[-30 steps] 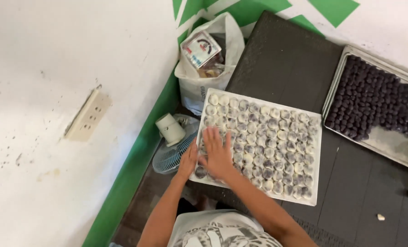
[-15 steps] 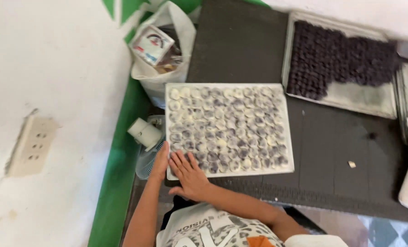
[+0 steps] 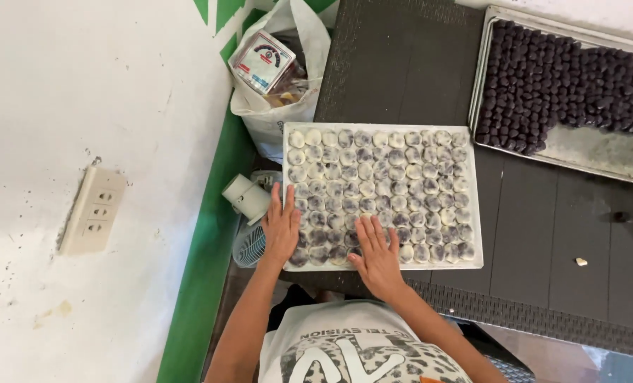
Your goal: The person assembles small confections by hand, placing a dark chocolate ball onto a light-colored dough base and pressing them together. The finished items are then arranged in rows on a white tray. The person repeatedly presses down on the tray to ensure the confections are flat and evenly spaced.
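A white tray lies on the dark table in front of me, filled with rows of white-dusted purple balls. My left hand rests flat on the balls at the tray's near-left edge, fingers spread and holding nothing. Palm down over the balls in the nearest rows is my right hand, a little left of the tray's middle, with its fingers apart and nothing in it.
A metal tray partly filled with dark purple balls sits at the back right. A white plastic bag with boxes stands behind the tray's left corner. A small fan sits below the table's left edge. A wall socket is on the left.
My hands were close together at the tray's near-left corner; now they are apart, the right one further right along the near rows. The view has shifted.
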